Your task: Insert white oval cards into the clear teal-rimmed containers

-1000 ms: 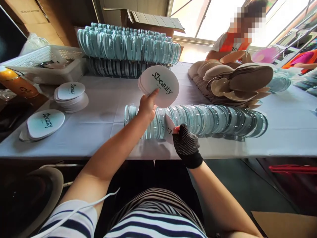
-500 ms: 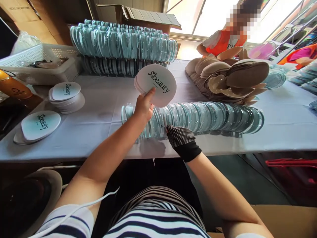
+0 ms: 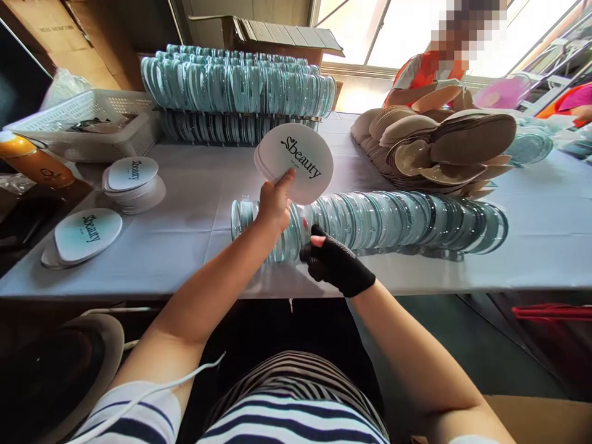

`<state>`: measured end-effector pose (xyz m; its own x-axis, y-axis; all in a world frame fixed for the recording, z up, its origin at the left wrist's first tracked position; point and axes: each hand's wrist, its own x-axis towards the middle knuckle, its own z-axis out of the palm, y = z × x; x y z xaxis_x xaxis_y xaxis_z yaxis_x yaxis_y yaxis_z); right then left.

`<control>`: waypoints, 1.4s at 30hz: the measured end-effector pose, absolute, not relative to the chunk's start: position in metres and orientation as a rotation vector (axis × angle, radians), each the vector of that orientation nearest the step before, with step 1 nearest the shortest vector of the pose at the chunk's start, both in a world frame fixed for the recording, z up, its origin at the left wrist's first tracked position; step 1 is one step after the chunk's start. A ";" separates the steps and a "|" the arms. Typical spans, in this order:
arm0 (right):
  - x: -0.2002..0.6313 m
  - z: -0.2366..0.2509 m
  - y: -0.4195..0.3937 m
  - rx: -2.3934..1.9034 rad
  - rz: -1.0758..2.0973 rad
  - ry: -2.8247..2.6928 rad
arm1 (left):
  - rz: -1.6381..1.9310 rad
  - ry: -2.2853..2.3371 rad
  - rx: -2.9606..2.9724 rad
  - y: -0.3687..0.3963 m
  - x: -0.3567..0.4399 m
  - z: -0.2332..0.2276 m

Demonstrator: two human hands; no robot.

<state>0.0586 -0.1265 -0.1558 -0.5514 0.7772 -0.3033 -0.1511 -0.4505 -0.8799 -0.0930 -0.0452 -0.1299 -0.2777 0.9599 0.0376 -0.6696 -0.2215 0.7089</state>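
Observation:
My left hand (image 3: 274, 206) holds up a fanned stack of white oval cards (image 3: 296, 161) printed "Sbeauty", thumb on the front card. My right hand (image 3: 333, 264), in a black fingerless glove, rests at the near side of a long row of clear round cases (image 3: 393, 219) standing on edge along the table. Its fingertips touch the cases near the row's left part; whether it grips anything I cannot tell.
Two piles of the same cards (image 3: 132, 182) (image 3: 86, 233) lie at the left. A white basket (image 3: 87, 123) and stacked rows of cases (image 3: 240, 86) stand at the back. Beige oval pads (image 3: 444, 148) are heaped at the right, beside a person in orange (image 3: 425, 80).
A second ago my right hand was pushing a white card into the row of cases. That card is now out of sight and the hand has turned, fingers curled at the cases.

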 end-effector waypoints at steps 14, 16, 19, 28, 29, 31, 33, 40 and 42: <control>0.062 -0.096 -0.066 -1.171 -0.258 -1.929 | 1.809 0.754 0.671 -0.056 -0.083 -0.122; 0.049 -0.103 -0.068 -1.170 -0.254 -1.929 | 1.804 0.782 0.652 -0.062 -0.085 -0.122; 0.041 -0.108 -0.070 -1.240 -0.132 -1.819 | 1.724 0.796 0.685 -0.070 -0.089 -0.120; 0.090 -0.103 -0.200 -1.576 0.027 -2.010 | 1.675 0.730 0.866 -0.049 -0.148 -0.115; 0.085 -0.107 -0.210 -1.641 0.101 -2.112 | 1.660 0.730 0.864 -0.045 -0.151 -0.119; 0.066 -0.113 -0.211 -1.766 0.190 -2.238 | 1.646 0.733 0.857 -0.042 -0.151 -0.125; 0.042 -0.117 -0.195 -1.854 0.199 -2.302 | 1.658 0.736 0.845 -0.041 -0.149 -0.129; 0.015 -0.130 -0.155 -1.758 0.037 -2.223 | 1.736 0.692 0.636 -0.042 -0.146 -0.125; 0.026 -0.138 -0.163 -1.709 0.033 -2.144 | 1.736 0.684 0.593 -0.043 -0.146 -0.124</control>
